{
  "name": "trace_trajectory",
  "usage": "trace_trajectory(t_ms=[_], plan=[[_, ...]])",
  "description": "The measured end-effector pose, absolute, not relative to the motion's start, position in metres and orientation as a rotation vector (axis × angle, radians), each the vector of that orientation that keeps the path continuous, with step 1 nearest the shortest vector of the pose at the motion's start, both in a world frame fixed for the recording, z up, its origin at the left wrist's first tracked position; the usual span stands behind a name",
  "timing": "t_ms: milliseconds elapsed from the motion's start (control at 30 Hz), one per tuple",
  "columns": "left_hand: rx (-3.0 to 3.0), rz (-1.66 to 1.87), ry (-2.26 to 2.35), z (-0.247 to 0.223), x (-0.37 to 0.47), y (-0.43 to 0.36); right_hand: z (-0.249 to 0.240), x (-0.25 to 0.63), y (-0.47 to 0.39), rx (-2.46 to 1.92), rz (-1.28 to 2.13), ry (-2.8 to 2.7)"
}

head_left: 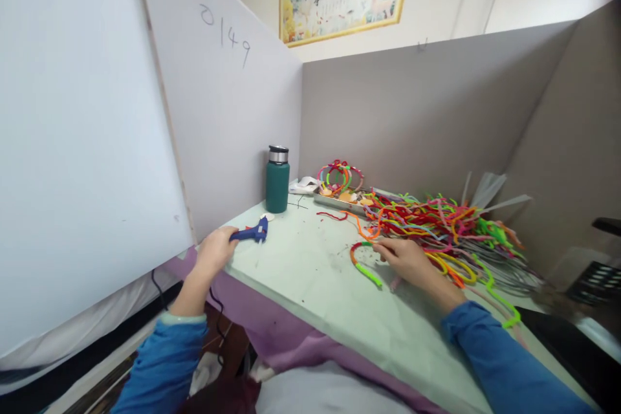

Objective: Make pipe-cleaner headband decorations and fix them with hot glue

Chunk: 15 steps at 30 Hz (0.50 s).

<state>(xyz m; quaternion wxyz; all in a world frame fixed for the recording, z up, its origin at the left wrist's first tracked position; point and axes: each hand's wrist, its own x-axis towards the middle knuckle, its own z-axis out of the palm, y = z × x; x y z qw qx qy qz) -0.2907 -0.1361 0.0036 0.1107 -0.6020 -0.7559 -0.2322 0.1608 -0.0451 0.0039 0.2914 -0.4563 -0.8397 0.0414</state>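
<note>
At the table's left edge my left hand point(218, 249) is wrapped round the handle of a blue glue gun point(252, 231), its head pointing right. My right hand point(400, 257) has its fingers closed on the upper end of a curved fuzzy strip point(358, 259) in red, orange and green. The strip's green end lies on the pale table. An orange pipe cleaner point(358, 222) runs just beyond the right fingertips, and a dark red one point(332, 215) lies further back. The right fingertips are partly hidden.
A green bottle point(277, 184) stands at the back left. Behind the strip, a metal tray point(339, 202) holds colourful rings. A large heap of pipe cleaners point(427, 220) covers the right side. Grey partitions point(417, 116) enclose the table point(301, 272). Cords hang at the left edge.
</note>
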Motion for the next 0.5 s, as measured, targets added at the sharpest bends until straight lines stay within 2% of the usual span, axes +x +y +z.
trace_trajectory(t_ms=[167,500], plan=[[-1.72,-0.741,-2.066,-0.015,-0.293,-0.137,-0.001,0.16,-0.046,-1.217,0.042,-2.314],[-1.795,-0.666,-1.954,-0.013,-0.296,-0.135,0.001,0.155,-0.05,-1.218,0.061,-2.358]])
